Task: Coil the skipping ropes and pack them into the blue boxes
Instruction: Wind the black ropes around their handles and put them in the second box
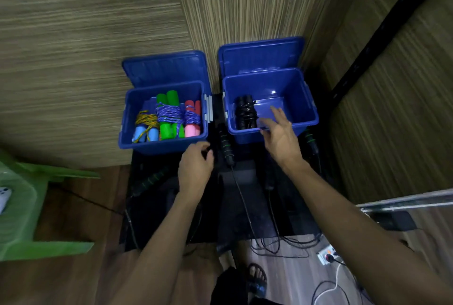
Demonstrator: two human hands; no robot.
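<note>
Two blue boxes stand side by side with their lids tipped back against the wood-grain wall, on a dark surface (245, 206). The left blue box (127, 130) looks filled: three coiled ropes with foam handles lie in a row, a blue-handled one (145, 128), a green-handled one (169, 116) and a pink-handled one (192, 119). The right blue box (306, 108) holds only one coiled black rope (245, 113) at its left end, with bare floor beside it, so roughly half the packing seems done. Still uncoiled on the dark surface are black ropes: one handle with green rings (226, 148) lies between the boxes, its thin cord (242, 201) trailing down to a tangle on the floor, another handle (153, 178) lies at the left, and a further one (311, 141) sits right of the right box. The right hand (279, 130) hovers over the near rim of the right box, fingers spread and holding nothing. The left hand (195, 167) is loosely curled just beside the ringed handle; I cannot tell whether it grips anything. A green plastic chair (22, 206) stands at the left, and a power socket (327, 254) with plugged cables lies near the loose cords, which could tangle with them.
</note>
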